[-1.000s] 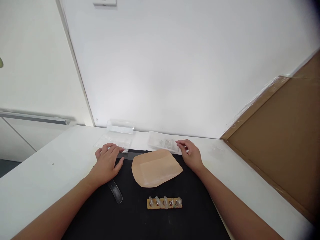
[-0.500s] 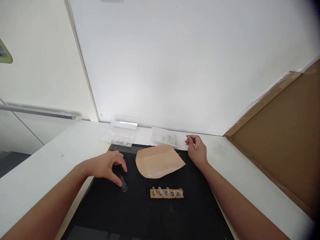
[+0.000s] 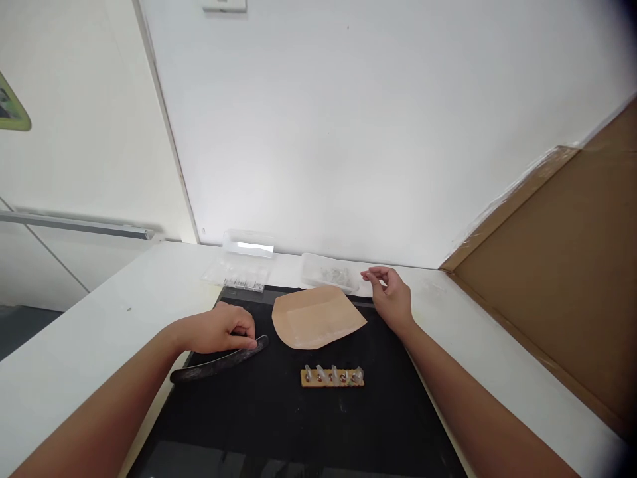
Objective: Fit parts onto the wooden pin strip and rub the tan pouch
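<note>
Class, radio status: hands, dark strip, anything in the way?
Left hand: pinching dark strip near one end. Right hand: beside clear tray, grip unclear. No obvious obstruction; tan sheet right of strip, apart.

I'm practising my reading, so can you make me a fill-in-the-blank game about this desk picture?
1. The ____ hand holds the dark curved strip.
2. The cardboard is nearer to the ____ hand.
3. The brown paper lies on a mat coloured ____.
4. Of the brown paper and the yellow strip, the one nearer the camera is the ____.

Missing words: left; right; black; yellow strip.
</note>
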Available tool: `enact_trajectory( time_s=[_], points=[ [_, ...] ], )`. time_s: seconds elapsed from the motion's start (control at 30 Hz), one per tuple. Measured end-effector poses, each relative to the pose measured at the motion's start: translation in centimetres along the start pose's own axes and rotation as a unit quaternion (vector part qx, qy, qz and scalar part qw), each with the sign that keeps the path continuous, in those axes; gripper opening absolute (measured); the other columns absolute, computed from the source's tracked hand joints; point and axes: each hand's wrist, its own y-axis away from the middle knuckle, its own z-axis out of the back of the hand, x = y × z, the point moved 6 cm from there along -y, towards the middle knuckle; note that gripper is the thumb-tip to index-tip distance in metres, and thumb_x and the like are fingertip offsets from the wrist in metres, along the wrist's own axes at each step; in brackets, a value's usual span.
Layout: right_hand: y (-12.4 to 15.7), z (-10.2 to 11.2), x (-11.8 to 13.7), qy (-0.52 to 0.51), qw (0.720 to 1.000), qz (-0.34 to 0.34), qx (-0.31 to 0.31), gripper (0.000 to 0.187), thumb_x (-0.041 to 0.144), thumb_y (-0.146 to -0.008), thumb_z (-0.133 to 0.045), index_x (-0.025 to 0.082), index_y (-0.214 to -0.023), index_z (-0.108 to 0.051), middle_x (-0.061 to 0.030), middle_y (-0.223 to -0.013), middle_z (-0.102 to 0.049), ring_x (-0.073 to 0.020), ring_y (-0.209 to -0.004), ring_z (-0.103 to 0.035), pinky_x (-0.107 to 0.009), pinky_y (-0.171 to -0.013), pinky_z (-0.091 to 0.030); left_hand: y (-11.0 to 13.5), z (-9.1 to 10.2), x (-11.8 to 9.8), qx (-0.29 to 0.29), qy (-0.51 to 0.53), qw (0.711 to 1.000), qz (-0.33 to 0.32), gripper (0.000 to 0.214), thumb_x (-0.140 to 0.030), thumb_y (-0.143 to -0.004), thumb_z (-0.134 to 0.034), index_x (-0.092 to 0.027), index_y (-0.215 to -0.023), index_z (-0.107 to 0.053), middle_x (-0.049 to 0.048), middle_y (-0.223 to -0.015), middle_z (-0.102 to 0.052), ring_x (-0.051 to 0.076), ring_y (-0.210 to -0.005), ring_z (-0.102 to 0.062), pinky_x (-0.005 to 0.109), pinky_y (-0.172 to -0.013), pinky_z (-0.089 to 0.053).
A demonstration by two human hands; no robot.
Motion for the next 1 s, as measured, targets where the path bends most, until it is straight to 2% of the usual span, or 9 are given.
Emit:
enact_trajectory(
  time_s=[0.13, 0.27, 0.37, 0.43, 0.5, 0.63, 0.73, 0.83, 1.0],
  points=[
    [0.3, 0.3, 1.3, -0.004, 1.000, 0.019, 0.008, 0.039, 0.048, -0.102, -0.054, 0.022, -0.132, -0.056, -0.0080, -0.108, -0.081, -0.0250, -0.101, -0.077, -0.036, -0.073, -0.058, -0.2, 0.8, -0.9, -0.069, 0.002, 0.997, -0.018, 0.038, -0.053, -0.103, -0.047, -0.021, -0.089, -0.064, 0.0020, -0.089, -0.063, 0.017, -0.077, -0.054, 0.029, -0.072, -0.040],
    [0.9, 0.2, 3.2, -0.010, 0.999, 0.043, 0.024, 0.031, 0.046, -0.105, -0.052, 0.024, -0.122, -0.064, -0.0055, -0.109, -0.081, -0.0230, -0.102, -0.077, -0.035, -0.080, -0.058, -0.4, 1.8, -1.8, -0.190, 0.058, 0.980, -0.009, 0.035, -0.052, -0.107, -0.039, -0.022, -0.099, -0.057, 0.0024, -0.096, -0.062, 0.019, -0.085, -0.055, 0.032, -0.078, -0.045],
    [1.5, 0.0, 5.1, -0.020, 0.997, 0.058, 0.040, 0.027, 0.046, -0.105, -0.053, 0.025, -0.113, -0.068, -0.0046, -0.107, -0.081, -0.0217, -0.095, -0.078, -0.031, -0.070, -0.057, -0.5, 1.6, -2.5, -0.266, 0.088, 0.960, 0.010, 0.033, -0.049, -0.109, -0.034, -0.023, -0.100, -0.052, 0.0017, -0.095, -0.066, 0.019, -0.080, -0.057, 0.034, -0.078, -0.045],
    [2.0, -0.3, 6.6, -0.026, 0.995, 0.074, 0.055, 0.024, 0.045, -0.104, -0.055, 0.025, -0.111, -0.068, -0.0045, -0.103, -0.081, -0.0210, -0.087, -0.078, -0.029, -0.061, -0.054, -0.8, 0.8, -3.2, -0.271, 0.104, 0.957, 0.000, 0.031, -0.048, -0.110, -0.033, -0.023, -0.099, -0.046, -0.0014, -0.082, -0.065, 0.018, -0.073, -0.058, 0.034, -0.078, -0.044],
    [2.6, -0.6, 8.1, -0.027, 0.992, 0.099, 0.071, 0.020, 0.041, -0.104, -0.056, 0.025, -0.109, -0.067, -0.0049, -0.102, -0.081, -0.0198, -0.083, -0.076, -0.028, -0.058, -0.052, -1.0, -0.2, -3.4, -0.276, 0.136, 0.952, 0.000, 0.028, -0.049, -0.110, -0.031, -0.024, -0.100, -0.041, -0.0052, -0.070, -0.058, 0.017, -0.061, -0.053, 0.032, -0.069, -0.043],
    [3.7, -1.0, 10.9, -0.020, 0.977, 0.191, 0.091, 0.015, 0.034, -0.103, -0.058, 0.025, -0.103, -0.070, -0.0095, -0.116, -0.072, -0.0206, -0.090, -0.070, -0.031, -0.058, -0.051, -1.2, -1.1, -3.3, -0.289, 0.130, 0.948, 0.022, 0.028, -0.050, -0.110, -0.029, -0.025, -0.105, -0.039, -0.0048, -0.071, -0.054, 0.017, -0.058, -0.053, 0.030, -0.060, -0.038],
    [4.4, -1.2, 12.1, -0.025, 0.969, 0.228, 0.092, 0.012, 0.031, -0.101, -0.062, 0.026, -0.104, -0.072, -0.0085, -0.102, -0.064, -0.0187, -0.078, -0.064, -0.032, -0.056, -0.050, -1.4, -1.3, -3.7, -0.256, 0.072, 0.964, 0.016, 0.028, -0.046, -0.111, -0.027, -0.024, -0.107, -0.043, -0.0032, -0.073, -0.059, 0.018, -0.063, -0.058, 0.031, -0.063, -0.039],
    [5.1, -1.5, 12.7, -0.067, 0.970, 0.205, 0.117, 0.007, 0.029, -0.099, -0.065, 0.028, -0.102, -0.071, -0.0050, -0.091, -0.061, -0.0183, -0.075, -0.061, -0.032, -0.056, -0.050, -1.4, -1.3, -4.5, -0.230, -0.011, 0.973, -0.011, 0.028, -0.043, -0.112, -0.028, -0.023, -0.110, -0.048, -0.0020, -0.078, -0.065, 0.019, -0.069, -0.063, 0.032, -0.068, -0.041],
    [6.4, -2.3, 13.0, -0.199, 0.963, 0.080, 0.166, 0.007, 0.033, -0.098, -0.068, 0.027, -0.100, -0.065, -0.0049, -0.096, -0.066, -0.0195, -0.085, -0.070, -0.032, -0.066, -0.058, -1.4, -1.4, -5.4, -0.229, -0.115, 0.966, -0.025, 0.032, -0.040, -0.112, -0.029, -0.020, -0.107, -0.054, 0.0018, -0.085, -0.070, 0.019, -0.069, -0.065, 0.030, -0.065, -0.041]
  ],
)
